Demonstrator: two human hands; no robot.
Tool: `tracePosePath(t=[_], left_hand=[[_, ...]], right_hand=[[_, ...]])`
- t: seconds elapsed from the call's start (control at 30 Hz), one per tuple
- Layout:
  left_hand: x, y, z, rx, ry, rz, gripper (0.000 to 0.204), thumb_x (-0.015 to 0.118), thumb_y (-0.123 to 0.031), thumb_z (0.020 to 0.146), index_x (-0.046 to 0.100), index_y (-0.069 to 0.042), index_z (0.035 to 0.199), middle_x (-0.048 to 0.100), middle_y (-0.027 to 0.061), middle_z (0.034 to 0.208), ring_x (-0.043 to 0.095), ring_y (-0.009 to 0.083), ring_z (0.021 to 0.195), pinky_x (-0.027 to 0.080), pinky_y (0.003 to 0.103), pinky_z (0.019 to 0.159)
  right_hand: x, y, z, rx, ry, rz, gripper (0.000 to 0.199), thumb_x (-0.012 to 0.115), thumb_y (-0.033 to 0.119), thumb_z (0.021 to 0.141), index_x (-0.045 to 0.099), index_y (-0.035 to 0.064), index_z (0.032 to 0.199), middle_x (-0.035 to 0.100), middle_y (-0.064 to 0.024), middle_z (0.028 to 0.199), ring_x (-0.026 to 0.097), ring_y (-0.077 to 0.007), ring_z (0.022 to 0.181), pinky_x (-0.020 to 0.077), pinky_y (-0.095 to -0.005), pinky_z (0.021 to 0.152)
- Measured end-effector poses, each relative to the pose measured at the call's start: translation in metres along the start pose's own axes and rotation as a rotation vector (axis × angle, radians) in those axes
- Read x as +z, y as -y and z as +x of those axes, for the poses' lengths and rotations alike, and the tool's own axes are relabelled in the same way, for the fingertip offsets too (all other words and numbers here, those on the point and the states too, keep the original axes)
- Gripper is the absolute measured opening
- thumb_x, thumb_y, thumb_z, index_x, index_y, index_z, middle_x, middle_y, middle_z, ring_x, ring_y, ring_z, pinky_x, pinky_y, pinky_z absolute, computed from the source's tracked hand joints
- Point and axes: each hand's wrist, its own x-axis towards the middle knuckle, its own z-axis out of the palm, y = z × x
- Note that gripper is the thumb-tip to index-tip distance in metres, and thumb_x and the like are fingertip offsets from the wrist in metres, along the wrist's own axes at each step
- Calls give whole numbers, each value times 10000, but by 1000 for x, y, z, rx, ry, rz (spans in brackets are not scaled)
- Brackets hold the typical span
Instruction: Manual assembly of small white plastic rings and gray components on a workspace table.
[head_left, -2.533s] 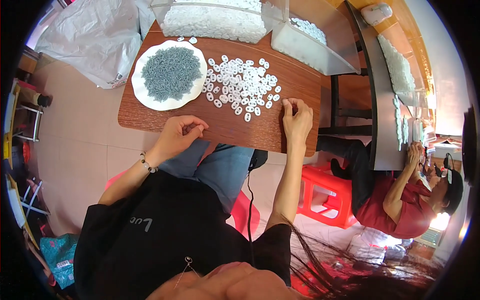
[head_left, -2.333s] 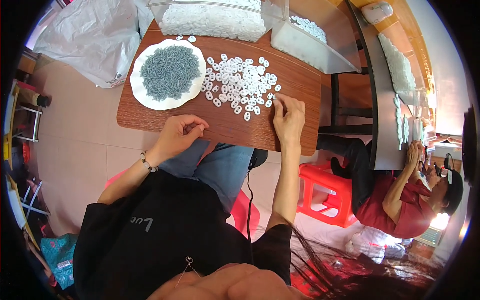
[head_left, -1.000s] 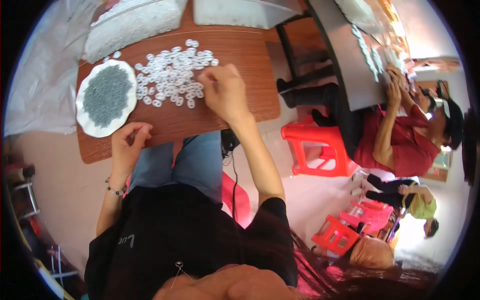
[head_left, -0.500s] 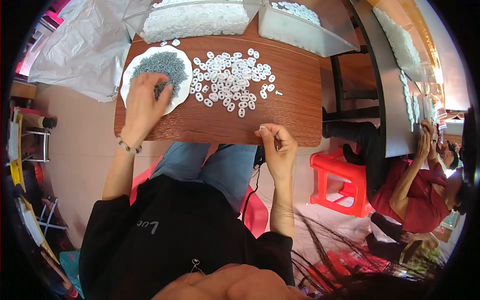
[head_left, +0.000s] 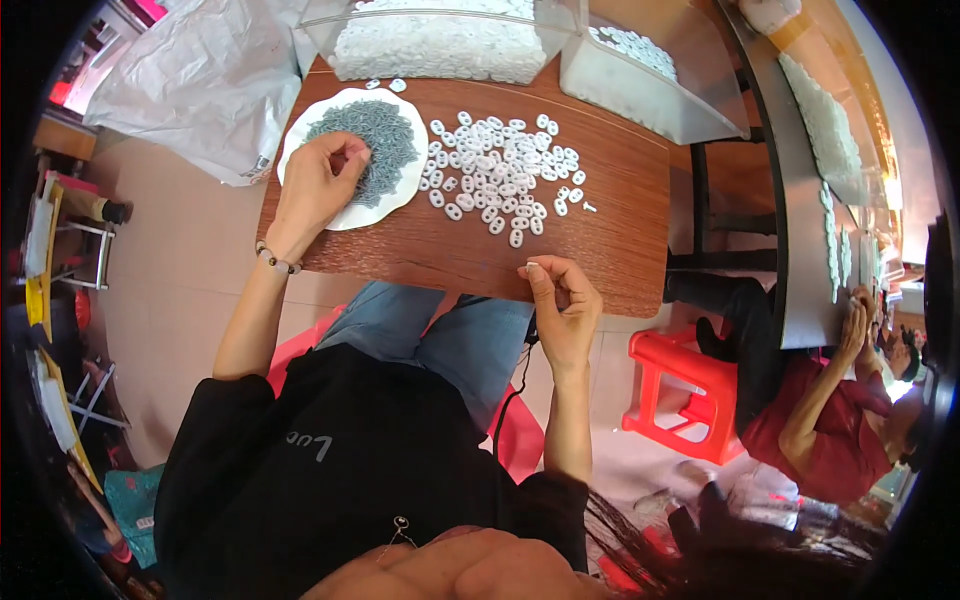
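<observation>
My left hand (head_left: 325,180) is over a scalloped white plate (head_left: 350,217) heaped with small, thin grey screw-like pieces (head_left: 388,140). Its thumb and forefinger are pinched at the heap; anything between them is too small to make out. At the table's near edge, my right hand (head_left: 567,305) pinches a small white piece (head_left: 531,266) between thumb and forefinger, mostly covered by the fingertips. Between and beyond the hands spreads a loose pile of white oval two-hole pieces (head_left: 505,165) on the brown wooden table (head_left: 610,240).
Two clear bins, one at the back (head_left: 440,55) and one at the back right (head_left: 640,95), hold more white pieces. A tiny white part (head_left: 590,207) lies right of the pile. A red stool (head_left: 685,395) stands at right, near a person in red (head_left: 820,440) working at another table.
My left hand has drawn its fingers together into a pinch over the grey heap. The right hand keeps its pinch at the table edge. The whole view has shifted slightly.
</observation>
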Motion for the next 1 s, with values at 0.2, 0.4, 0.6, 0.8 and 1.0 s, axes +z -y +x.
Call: tracePosePath(t=[0.2,0.4,0.6,0.8,1.0], left_hand=[[-5,18,-1,-36,-66,-342,152,655,-146,884,690,2,897,647,-15,742,525,31,635,419,178,583],[-9,21,-3,-450,21,-923,134,654,-159,902,673,-39,960,649,8,804,528,38,642,418,169,572],[-4,9,-12,-403,50,-950,142,670,-179,896,674,-46,945,662,1,796,521,20,610,397,151,537],[6,-21,-31,-405,151,-1086,152,665,-181,898,674,-41,956,662,9,805,508,23,631,381,166,560],[14,-26,-34,-360,148,-1052,156,655,-179,904,665,-33,958,632,-12,783,476,16,630,358,164,562]], right_hand=[[19,6,19,-230,37,-86,92,633,50,906,661,-25,951,650,-31,881,584,-76,810,450,-202,754],[44,19,37,-53,136,132,96,635,51,901,669,-17,959,617,14,846,544,-52,774,436,-192,718],[69,29,56,-93,187,39,119,616,57,899,677,15,993,622,25,813,539,-40,758,436,-188,700],[89,45,62,-138,298,-7,143,637,79,888,676,22,1013,624,32,815,535,-37,747,433,-194,668],[96,45,63,-160,248,65,166,678,86,863,687,39,1022,625,8,805,535,-47,729,436,-211,649]])
